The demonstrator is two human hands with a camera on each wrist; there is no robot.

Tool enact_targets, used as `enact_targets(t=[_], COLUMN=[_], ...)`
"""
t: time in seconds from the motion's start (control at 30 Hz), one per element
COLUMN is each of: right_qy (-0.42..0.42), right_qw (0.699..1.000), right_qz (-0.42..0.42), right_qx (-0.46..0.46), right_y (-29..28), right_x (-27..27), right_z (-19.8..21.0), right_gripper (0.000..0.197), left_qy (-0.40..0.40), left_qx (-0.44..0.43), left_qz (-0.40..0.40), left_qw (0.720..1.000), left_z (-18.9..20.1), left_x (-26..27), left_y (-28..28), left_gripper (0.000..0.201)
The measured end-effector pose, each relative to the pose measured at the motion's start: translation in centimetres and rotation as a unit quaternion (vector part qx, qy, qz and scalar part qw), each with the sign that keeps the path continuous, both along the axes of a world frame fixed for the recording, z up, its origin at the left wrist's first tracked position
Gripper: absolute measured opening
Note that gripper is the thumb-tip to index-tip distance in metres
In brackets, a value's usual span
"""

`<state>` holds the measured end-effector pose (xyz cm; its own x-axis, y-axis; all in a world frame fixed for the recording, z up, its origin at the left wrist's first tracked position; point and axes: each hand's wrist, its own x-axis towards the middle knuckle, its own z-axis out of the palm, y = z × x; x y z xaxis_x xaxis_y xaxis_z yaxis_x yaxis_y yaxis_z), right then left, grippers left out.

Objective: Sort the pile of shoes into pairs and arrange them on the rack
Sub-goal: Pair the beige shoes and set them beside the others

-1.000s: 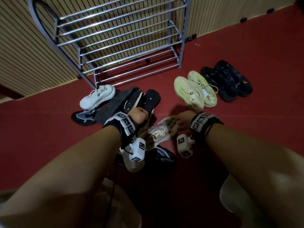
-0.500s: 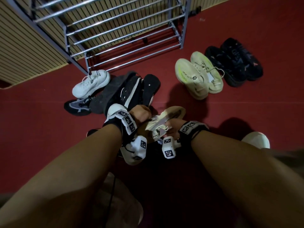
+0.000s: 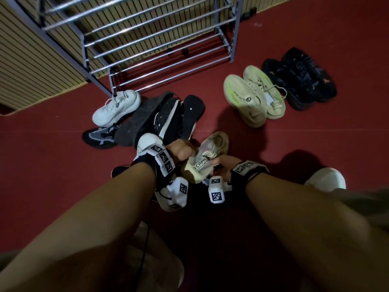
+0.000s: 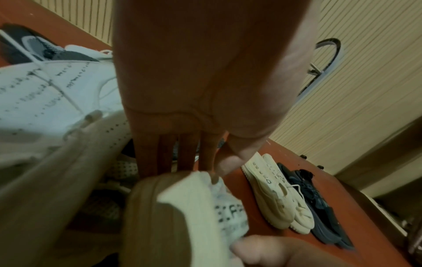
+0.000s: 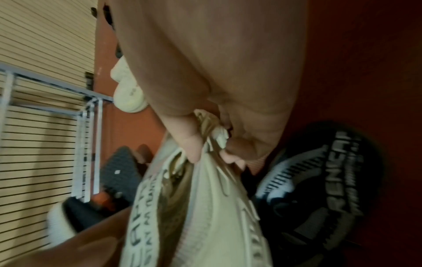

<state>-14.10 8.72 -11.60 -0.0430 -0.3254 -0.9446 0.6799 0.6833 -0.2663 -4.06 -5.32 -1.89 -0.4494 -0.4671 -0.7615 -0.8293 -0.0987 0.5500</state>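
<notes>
Two hands grip one beige sneaker (image 3: 207, 159): left hand (image 3: 182, 151), right hand (image 3: 222, 167).

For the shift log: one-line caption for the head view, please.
Both hands, left and right, lift a beige shoe from the pile; two pairs wait beside the rack.

"G CAPAC…", cut off, on the side of the beige sneaker (image 3: 205, 160), "RENCAP" on the black shoe (image 5: 324, 182)
</notes>
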Motion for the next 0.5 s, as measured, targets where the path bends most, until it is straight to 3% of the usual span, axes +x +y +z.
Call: enact_targets(t=[0.07,0.1,0.13,0.17,0.27,0.37,0.5], right_qy=[-0.007,0.008,0.036,0.044,0.051,0.075,0.099], right_qw=[1.0,0.999,0.997,0.995,0.984,0.976,0.981], right_qz=[-0.017,-0.022,-0.024,-0.038,-0.102,-0.146,-0.133], right_qx=[-0.025,-0.045,-0.067,-0.087,-0.136,-0.143,-0.104], right_y=[-0.2,-0.3,-0.3,-0.2,0.9,2.1,3.5], right_x=[-0.5,-0.9,-1.7,-2.7,-6.7,-10.2,-12.0], right_z=[2.1,3.7,4.6,5.2,7.4,8.1,7.4], right_gripper=[0.021,0.013,0.013,0.018,0.022,0.035,0.044], left_qy=[0.05,0.062,0.131,0.107,0.092,0.095,0.046], left_qx=[0.059,0.09,0.139,0.185,0.167,0.079,-0.01], left_qz=[0.055,0.016,0.017,0.058,0.124,0.122,0.025], left_qw=[0.996,0.994,0.981,0.975,0.974,0.985,0.999], left_z=[0.5,1.2,1.7,2.5,4.1,5.2,3.3], left_x=[-0.3,-0.6,-0.7,-1.1,-1.8,-2.9,-3.8], left_y=[-0.4,-0.6,-0.8,-1.3,-3.0,-3.6,-2.8], left_gripper=[0.028,0.027,0.025,0.021,0.017,0.015,0.016])
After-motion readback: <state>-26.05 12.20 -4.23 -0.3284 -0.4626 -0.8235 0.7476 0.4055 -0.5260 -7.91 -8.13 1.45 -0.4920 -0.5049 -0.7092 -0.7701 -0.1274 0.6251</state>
